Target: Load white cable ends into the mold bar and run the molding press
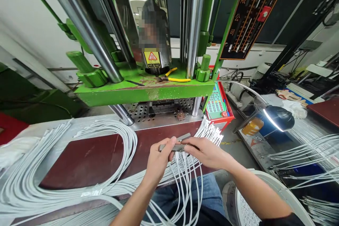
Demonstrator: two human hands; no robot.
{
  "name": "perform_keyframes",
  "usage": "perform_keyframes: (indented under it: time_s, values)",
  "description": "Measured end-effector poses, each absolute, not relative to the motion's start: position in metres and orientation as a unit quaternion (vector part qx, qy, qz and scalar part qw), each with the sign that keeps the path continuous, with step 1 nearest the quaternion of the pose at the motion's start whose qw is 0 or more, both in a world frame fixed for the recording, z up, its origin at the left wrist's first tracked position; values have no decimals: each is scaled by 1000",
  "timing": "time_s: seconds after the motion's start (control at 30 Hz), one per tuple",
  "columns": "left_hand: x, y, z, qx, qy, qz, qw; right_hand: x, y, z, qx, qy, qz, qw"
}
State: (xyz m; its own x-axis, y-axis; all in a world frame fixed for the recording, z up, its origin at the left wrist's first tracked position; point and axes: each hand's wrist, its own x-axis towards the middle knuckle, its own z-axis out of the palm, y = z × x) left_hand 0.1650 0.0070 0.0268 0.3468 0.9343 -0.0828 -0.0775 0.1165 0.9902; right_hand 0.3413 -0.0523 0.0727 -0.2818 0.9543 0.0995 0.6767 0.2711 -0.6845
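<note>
While my left hand (159, 157) grasps a grey metal bar (173, 147) near its left end, thumb laid across the top and fingers curled underneath, my right hand (205, 150) comes in from the other side with its fingertips touching the bar's right end; I cannot tell whether they grip the metal or a cable end at it. The bar is above my lap, in front of the near edge of the work surface, and a second grey metal piece (184, 136) shows just behind it, angled up to the right. White connector ends sit against the bar's lower edge, and from them thin white cables (187, 180) hang in loops over my jeans. To my left, a thick bundle of white cables (129, 148) curves across a dark red board (92, 159), while many white tips (209, 130) fan out beyond my right hand. Ahead stands a green press (148, 95), with yellow-handled pliers (179, 79) lying on its plate. Right of that is a red-framed control panel (215, 104), then a lit lamp (275, 119), and a pale round bin (286, 185) stands beneath my right forearm.
</note>
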Motion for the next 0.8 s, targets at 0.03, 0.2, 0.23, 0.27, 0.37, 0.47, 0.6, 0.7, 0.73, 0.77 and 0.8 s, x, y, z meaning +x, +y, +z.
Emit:
perform_keyframes:
  time_s: [0.03,0.2,0.23,0.27,0.37,0.47,0.6,0.7,0.73,0.77,0.8]
  values:
    - [163,9,28,506,410,417,635,335,-43,70,-528,-760,278,256]
    - [163,-15,31,342,368,422,755,329,-7,64,-533,-753,274,273]
    - [167,-26,30,317,353,382,793,330,-1,65,-535,-751,273,274]
    - [171,-37,29,299,346,335,824,331,4,66,-537,-750,273,274]
    - [183,-63,24,318,304,236,866,332,18,68,-542,-755,268,255]
    - [188,-72,18,354,328,238,843,331,33,64,-551,-761,265,219]
    - [181,-78,8,395,347,237,817,332,60,54,-607,-740,209,200]
    - [170,-84,11,442,344,241,793,335,78,43,-658,-711,155,193]
    - [165,-84,16,437,353,265,783,335,82,39,-662,-711,150,182]
    - [158,-80,23,428,370,305,766,335,85,33,-659,-717,149,168]
    - [151,-72,32,422,390,355,737,333,87,26,-654,-725,150,154]
